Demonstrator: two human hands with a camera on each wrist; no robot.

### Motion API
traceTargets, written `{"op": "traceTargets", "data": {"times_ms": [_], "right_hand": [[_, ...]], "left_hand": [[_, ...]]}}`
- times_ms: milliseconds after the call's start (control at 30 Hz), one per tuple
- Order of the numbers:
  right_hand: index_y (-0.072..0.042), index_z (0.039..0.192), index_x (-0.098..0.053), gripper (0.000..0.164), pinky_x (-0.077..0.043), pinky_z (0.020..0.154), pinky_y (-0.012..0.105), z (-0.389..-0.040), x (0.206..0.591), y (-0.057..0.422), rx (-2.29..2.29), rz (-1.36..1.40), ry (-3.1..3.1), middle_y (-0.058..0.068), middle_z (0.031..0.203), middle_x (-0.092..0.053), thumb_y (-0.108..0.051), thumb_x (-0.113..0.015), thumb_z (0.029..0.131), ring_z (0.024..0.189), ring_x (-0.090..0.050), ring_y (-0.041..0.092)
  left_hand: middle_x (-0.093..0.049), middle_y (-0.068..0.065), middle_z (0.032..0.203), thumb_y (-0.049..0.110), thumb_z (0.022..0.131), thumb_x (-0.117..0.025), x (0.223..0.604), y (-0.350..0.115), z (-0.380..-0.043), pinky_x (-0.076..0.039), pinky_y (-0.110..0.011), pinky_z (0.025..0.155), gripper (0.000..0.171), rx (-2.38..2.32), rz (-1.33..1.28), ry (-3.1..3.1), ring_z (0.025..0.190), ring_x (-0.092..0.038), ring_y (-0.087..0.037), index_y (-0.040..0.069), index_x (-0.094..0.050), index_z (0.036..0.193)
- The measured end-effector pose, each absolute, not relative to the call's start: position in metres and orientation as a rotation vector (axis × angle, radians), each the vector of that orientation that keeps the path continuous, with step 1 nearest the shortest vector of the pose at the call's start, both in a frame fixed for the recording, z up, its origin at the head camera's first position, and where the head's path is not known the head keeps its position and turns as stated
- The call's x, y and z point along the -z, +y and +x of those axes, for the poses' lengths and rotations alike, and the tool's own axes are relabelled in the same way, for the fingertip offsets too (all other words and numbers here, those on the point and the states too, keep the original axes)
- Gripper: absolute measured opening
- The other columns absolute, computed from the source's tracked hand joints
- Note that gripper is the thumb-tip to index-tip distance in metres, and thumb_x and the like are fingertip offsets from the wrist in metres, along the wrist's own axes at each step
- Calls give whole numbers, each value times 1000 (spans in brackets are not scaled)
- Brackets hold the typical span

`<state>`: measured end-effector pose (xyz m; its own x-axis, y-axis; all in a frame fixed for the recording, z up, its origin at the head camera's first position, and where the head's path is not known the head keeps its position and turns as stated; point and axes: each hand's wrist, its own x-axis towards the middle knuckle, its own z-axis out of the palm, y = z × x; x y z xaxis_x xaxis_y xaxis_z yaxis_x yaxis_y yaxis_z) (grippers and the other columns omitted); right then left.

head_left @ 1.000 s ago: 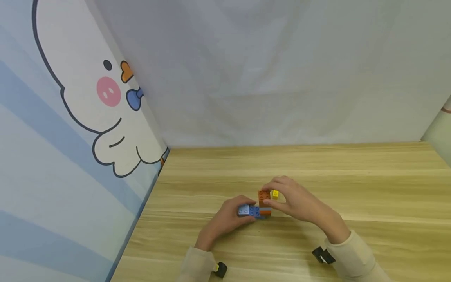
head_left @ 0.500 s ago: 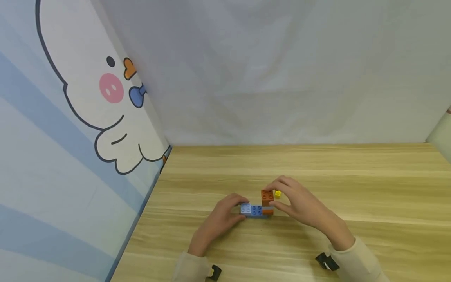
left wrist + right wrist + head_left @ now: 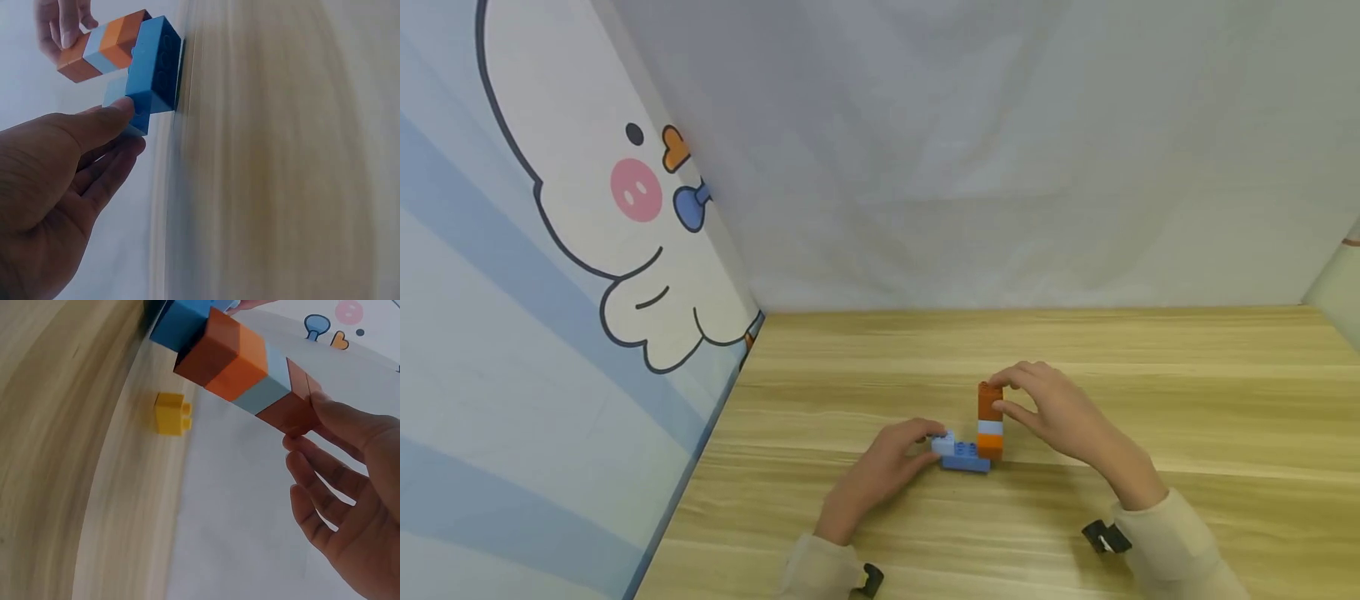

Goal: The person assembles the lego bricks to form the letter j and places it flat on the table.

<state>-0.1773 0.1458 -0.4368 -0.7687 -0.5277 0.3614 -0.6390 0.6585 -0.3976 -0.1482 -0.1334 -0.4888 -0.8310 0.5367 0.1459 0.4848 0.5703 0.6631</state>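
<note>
A joined toy-brick build is between my hands, tilted, with the blue brick's underside point(image 3: 166, 59) showing in the left wrist view. My left hand point(image 3: 880, 471) pinches the light blue brick point(image 3: 942, 447) at the build's left end, thumb point(image 3: 122, 111) on one side and fingers on the other. Beside that brick runs a longer blue brick point(image 3: 966, 463). At its right end stands a stack: an orange brick point(image 3: 990, 444), a light blue layer point(image 3: 270, 386) and a brown-orange top brick point(image 3: 989, 405). My right hand point(image 3: 1063, 418) grips this top brick between thumb and fingertips.
A small yellow brick point(image 3: 170, 414) lies on the wooden table point(image 3: 1150, 392) near the stack; the stack hides it in the head view. Behind the table hangs a pale cloth point(image 3: 1000, 167). A cartoon-printed panel point(image 3: 572, 150) stands at the left.
The build has shifted right and tilted, so more of its front side shows. Both hands have moved rightward with it. The yellow brick has gone from sight in the head view.
</note>
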Motion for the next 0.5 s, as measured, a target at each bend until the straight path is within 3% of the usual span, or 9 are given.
{"op": "traceTargets", "data": {"times_ms": [167, 500], "right_hand": [[-9, 124, -69, 29, -56, 89, 47, -185, 441, 153, -768, 873, -2757, 7, 118, -74, -20, -71, 97, 103, -67, 29], [-2, 128, -68, 31, -55, 92, 52, -191, 448, 162, -819, 796, -2898, 14, 120, -74, -20, -62, 103, 104, -68, 31]], "left_hand": [[-68, -3, 135, 19, 103, -60, 492, -125, -150, -49, -36, 111, 31, -1057, 885, 2719, 129, -63, -18, 13, -63, 134], [-68, -1, 131, 26, 105, -57, 492, -113, -150, -50, -34, 109, 31, -887, 954, 2794, 123, -63, -16, 13, -64, 133]]}}
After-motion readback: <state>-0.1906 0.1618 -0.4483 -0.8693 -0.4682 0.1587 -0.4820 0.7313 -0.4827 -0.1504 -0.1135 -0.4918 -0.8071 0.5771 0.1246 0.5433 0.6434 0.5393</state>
